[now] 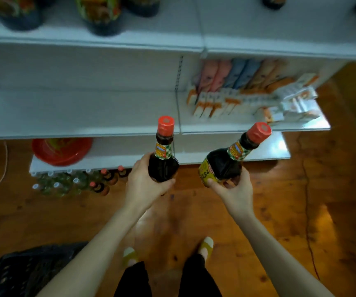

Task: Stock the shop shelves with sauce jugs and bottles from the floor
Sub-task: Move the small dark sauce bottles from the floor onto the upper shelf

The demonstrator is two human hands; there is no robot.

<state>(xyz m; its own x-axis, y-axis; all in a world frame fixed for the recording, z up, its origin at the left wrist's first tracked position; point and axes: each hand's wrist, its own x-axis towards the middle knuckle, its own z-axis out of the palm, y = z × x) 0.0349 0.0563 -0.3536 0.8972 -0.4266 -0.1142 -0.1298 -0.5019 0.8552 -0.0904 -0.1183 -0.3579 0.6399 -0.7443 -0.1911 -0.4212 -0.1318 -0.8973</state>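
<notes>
The left hand (145,181) is gripping 1 upright dark sauce bottle (163,155), the right hand (234,189) is gripping another, tilted right (232,155), both before the white shelf (76,116).

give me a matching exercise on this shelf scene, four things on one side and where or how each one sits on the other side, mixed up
Things:
1 bottle in the left hand
2 bottle in the right hand
3 red basin
4 boxed goods

Places or states:
a on the middle shelf, right section
b held upright
c on the lowest shelf, left side
d held tilted to the right

Pairs: 1-b, 2-d, 3-c, 4-a
</notes>
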